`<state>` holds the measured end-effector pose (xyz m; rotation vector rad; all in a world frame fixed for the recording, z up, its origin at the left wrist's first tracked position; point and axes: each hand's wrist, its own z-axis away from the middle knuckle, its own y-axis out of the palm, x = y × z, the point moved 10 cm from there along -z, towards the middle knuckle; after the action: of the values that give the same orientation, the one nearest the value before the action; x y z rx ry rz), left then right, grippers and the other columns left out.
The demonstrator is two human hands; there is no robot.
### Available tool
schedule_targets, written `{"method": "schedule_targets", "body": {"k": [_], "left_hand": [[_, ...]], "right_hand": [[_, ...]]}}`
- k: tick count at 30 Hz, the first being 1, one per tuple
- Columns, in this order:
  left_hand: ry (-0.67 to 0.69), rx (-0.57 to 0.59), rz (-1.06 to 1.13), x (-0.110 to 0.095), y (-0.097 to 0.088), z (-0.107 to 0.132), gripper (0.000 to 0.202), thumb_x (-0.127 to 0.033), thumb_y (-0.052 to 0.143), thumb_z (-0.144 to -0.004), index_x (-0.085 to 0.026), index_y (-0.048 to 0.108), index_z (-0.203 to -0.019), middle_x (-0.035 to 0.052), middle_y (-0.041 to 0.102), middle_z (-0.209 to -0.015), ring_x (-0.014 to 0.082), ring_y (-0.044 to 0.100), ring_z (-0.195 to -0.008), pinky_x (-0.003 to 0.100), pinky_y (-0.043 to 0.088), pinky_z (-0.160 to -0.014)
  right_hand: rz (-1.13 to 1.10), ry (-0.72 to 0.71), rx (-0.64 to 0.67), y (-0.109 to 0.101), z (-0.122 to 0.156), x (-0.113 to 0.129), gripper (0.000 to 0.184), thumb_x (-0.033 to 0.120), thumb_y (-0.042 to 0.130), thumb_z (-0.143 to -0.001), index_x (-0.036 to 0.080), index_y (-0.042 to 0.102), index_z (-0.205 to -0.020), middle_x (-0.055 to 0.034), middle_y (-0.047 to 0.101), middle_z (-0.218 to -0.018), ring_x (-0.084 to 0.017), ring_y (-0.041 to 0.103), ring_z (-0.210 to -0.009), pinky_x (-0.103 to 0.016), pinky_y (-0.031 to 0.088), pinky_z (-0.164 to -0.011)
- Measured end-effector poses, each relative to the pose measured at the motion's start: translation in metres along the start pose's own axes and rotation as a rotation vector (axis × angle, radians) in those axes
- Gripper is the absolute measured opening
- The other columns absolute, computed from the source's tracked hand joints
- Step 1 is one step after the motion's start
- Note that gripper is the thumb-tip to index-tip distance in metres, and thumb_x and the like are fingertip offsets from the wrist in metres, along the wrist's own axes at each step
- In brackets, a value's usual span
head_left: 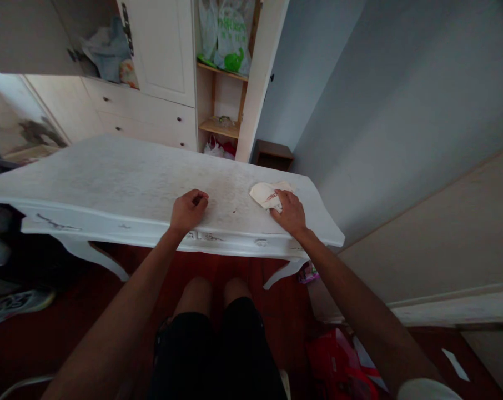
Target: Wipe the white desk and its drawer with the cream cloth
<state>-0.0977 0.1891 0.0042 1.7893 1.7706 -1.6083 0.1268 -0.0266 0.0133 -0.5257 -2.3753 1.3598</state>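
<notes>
A white table (122, 172) with carved drawer fronts and curved legs stands before me, its top smudged with brownish-grey marks around the middle. My right hand (291, 214) grips a cream cloth (263, 194) with reddish lettering and presses it on the right part of the tabletop. Part of the cloth is hidden beneath my fingers. Left of it, my left hand (189, 211) rests near the front edge, its fingers curled into a loose fist with nothing visible inside. A small dark speck (234, 211) lies on the surface between my hands.
Behind the table stands a white cupboard (164, 50) with open doors and plastic bags (230, 41) on its shelves. A grey-blue wall (380, 111) bounds the right. Red bags (335, 361) lie on the floor at lower right, and a shoe (18, 305) is at the left.
</notes>
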Motion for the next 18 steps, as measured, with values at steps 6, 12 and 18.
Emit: {"method": "schedule_targets", "body": {"k": [6, 12, 18], "left_hand": [[-0.005, 0.0, -0.006, 0.001, 0.0, 0.0, 0.031, -0.036, 0.049, -0.078, -0.018, 0.071, -0.089, 0.0062, 0.073, -0.08, 0.0202, 0.066, -0.075, 0.03, 0.049, -0.073], [-0.019, -0.021, -0.013, 0.003, -0.001, 0.001, 0.029, -0.035, 0.05, -0.078, -0.018, 0.071, -0.089, 0.0051, 0.073, -0.08, 0.0196, 0.066, -0.075, 0.03, 0.05, -0.073], [0.002, -0.029, -0.025, 0.0, -0.002, 0.002, 0.027, -0.033, 0.051, -0.078, -0.018, 0.071, -0.087, 0.0057, 0.074, -0.083, 0.0194, 0.066, -0.076, 0.03, 0.05, -0.076]], "right_hand": [[-0.144, -0.023, 0.003, -0.016, 0.009, -0.001, 0.071, 0.037, 0.063, -0.081, 0.015, 0.044, -0.146, -0.0185, 0.044, -0.15, -0.035, 0.038, -0.138, -0.051, 0.038, -0.109], [-0.628, 0.336, -0.399, -0.046, 0.116, -0.001, 0.033, 0.043, 0.055, -0.09, 0.019, 0.063, -0.111, -0.0118, 0.066, -0.113, -0.025, 0.062, -0.102, -0.042, 0.051, -0.089], [-1.639, 1.093, 0.296, 0.114, 0.192, 0.042, 0.047, 0.063, 0.067, -0.077, 0.019, 0.064, -0.094, -0.0087, 0.073, -0.092, -0.019, 0.066, -0.066, -0.026, 0.046, -0.05]]}}
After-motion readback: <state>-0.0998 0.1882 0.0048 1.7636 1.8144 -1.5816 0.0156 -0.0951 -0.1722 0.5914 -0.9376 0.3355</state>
